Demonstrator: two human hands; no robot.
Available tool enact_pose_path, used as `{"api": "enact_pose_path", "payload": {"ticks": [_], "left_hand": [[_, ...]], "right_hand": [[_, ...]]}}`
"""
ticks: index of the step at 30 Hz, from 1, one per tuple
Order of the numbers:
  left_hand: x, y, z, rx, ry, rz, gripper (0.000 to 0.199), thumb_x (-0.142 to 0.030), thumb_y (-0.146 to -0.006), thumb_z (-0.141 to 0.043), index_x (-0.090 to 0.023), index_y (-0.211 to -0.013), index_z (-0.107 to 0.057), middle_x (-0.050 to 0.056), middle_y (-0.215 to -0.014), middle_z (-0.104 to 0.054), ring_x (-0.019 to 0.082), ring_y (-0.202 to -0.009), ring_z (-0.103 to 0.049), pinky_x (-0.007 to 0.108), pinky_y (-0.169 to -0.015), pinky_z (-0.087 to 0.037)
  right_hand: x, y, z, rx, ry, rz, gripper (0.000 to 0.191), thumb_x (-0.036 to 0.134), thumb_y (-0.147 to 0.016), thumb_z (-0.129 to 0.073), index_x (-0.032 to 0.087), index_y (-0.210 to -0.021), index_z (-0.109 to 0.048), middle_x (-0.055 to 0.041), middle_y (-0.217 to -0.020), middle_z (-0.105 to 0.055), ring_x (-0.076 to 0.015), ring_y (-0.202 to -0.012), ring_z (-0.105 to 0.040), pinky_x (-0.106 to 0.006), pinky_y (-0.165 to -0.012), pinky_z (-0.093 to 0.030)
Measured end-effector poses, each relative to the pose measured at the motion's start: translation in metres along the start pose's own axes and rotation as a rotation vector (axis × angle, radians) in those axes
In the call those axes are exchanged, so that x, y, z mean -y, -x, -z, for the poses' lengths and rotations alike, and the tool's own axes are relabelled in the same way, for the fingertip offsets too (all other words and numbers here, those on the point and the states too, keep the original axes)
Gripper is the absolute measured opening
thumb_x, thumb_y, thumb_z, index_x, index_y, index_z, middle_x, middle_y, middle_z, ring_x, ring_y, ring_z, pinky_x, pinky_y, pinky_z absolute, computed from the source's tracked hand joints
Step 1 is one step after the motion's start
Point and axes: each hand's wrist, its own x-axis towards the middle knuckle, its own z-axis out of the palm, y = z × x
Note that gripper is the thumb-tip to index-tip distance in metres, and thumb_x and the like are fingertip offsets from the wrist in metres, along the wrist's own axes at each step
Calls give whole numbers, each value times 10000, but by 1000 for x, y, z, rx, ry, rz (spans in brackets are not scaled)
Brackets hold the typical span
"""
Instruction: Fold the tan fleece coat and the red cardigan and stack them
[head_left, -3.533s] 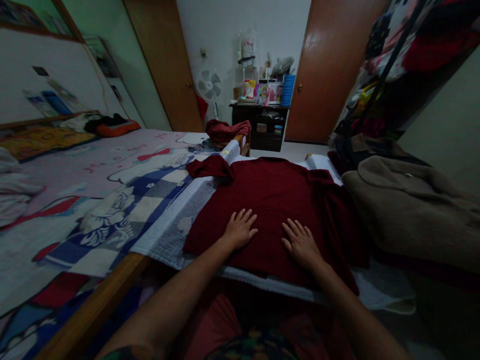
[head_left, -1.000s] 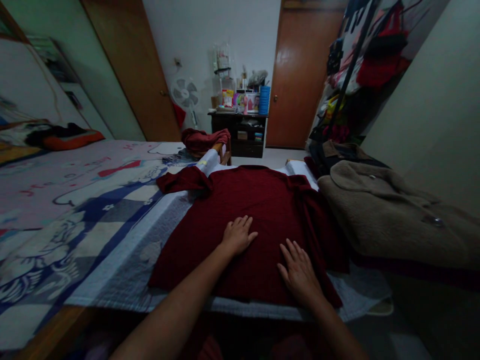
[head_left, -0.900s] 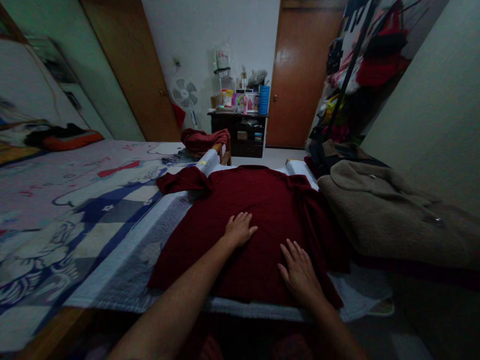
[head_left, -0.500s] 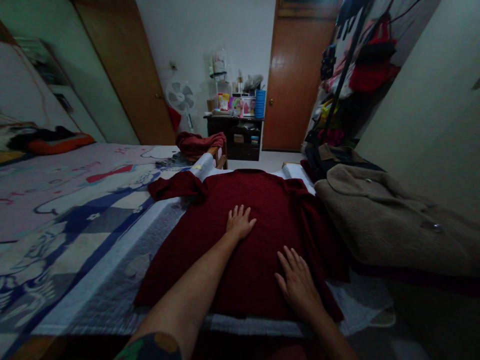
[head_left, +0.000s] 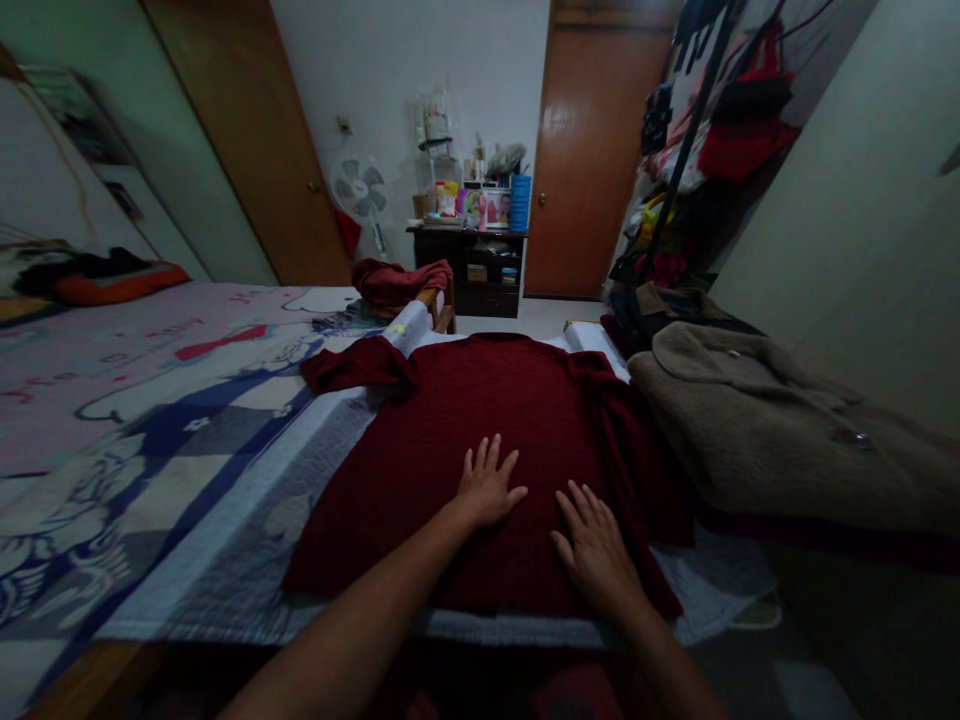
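Note:
A dark red long-sleeved top [head_left: 450,420] lies spread out in front of me on a pale blue-white cloth [head_left: 225,560], its neck end away from me. My left hand [head_left: 489,484] rests flat on the middle of the top, fingers spread. To its right, my right hand [head_left: 596,540] lies on the lower right part, fingers stretched out. The top's left sleeve is folded out over the cloth's left side. Its right sleeve runs down along the right side in folds. Neither hand grips anything.
At the right lies a folded brown fleecy coat [head_left: 750,430], with dark clothes [head_left: 690,310] behind it. A patterned bed cover [head_left: 150,390] fills the left. Farther back are a reddish garment [head_left: 397,285], a white fan [head_left: 360,190], a black cabinet [head_left: 465,270] and a wooden door [head_left: 592,170].
My left hand has slid down the top toward me, and its fingers are spread wider. My right hand stays at nearly the same place on the cloth.

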Motion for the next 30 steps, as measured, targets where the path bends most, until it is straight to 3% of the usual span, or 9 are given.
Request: {"api": "enact_pose_path", "payload": {"ticks": [6,9,12,16,19,22,24,27,30], "left_hand": [[-5,57,-8,-84,-41,-112,604,-551,-926,-394,-300,-1472,-326,109,-1582,-195,300,-1453,-138,541,-1139,-154],[-3,82,-5,-97,-81,-105,589,-500,-921,-447,-329,-1470,-322,84,-1578,-221,282,-1450,-161,524,-1143,-159],[10,100,2,-173,-165,16,656,-509,-884,-510,-311,-1478,-313,112,-1570,-232,300,-1453,-143,554,-1140,-111],[45,120,18,-298,-318,294,658,-565,-865,-502,-249,-1437,-417,166,-1547,-269,366,-1442,-135,587,-1122,-76],[75,135,28,-290,-362,477,673,-593,-868,-472,-226,-1431,-428,182,-1512,-337,407,-1404,-230,570,-1100,-174],[92,145,32,-246,-353,511,686,-569,-886,-447,-187,-1453,-386,201,-1484,-377,383,-1365,-330,500,-1071,-280],[91,146,33,-251,-348,511,666,-531,-891,-451,-165,-1444,-400,211,-1482,-375,389,-1364,-327,508,-1067,-287],[72,136,34,-284,-336,471,591,-412,-882,-486,-164,-1417,-442,190,-1504,-348,382,-1400,-258,553,-1093,-228],[38,117,34,-272,-255,241,549,-335,-881,-492,-195,-1411,-446,127,-1537,-312,301,-1434,-210,496,-1142,-184]], "right_hand": [[-1,-1,0,14,-19,-11,507,377,-918,-453,174,-1382,-467,-104,-1488,-401,-277,-1384,-315,-459,-1105,-289],[-1,-2,1,27,-32,-20,516,387,-920,-447,173,-1389,-460,-101,-1490,-398,-275,-1384,-316,-457,-1110,-282],[-1,-2,1,40,-39,-29,520,383,-919,-446,171,-1394,-455,-102,-1491,-397,-272,-1391,-304,-457,-1113,-278],[-1,-3,5,66,-43,-37,517,379,-921,-445,157,-1388,-464,-112,-1492,-393,-272,-1394,-297,-452,-1117,-269],[0,-4,8,80,-49,-42,512,367,-920,-453,152,-1384,-469,-121,-1492,-393,-269,-1397,-292,-448,-1115,-268],[3,-5,11,101,-52,-57,513,365,-918,-457,162,-1389,-463,-117,-1489,-398,-264,-1396,-293,-459,-1117,-253],[5,-5,13,124,-46,-90,514,373,-917,-457,193,-1399,-452,-109,-1502,-379,-274,-1398,-287,-495,-1112,-237],[10,-6,20,164,-37,-183,535,395,-900,-489,224,-1405,-448,-133,-1516,-344,-328,-1397,-275,-538,-1062,-279],[10,-8,33,168,-62,-214,507,371,-892,-503,154,-1351,-510,-184,-1446,-432,-334,-1345,-359,-484,-1030,-344]]}}
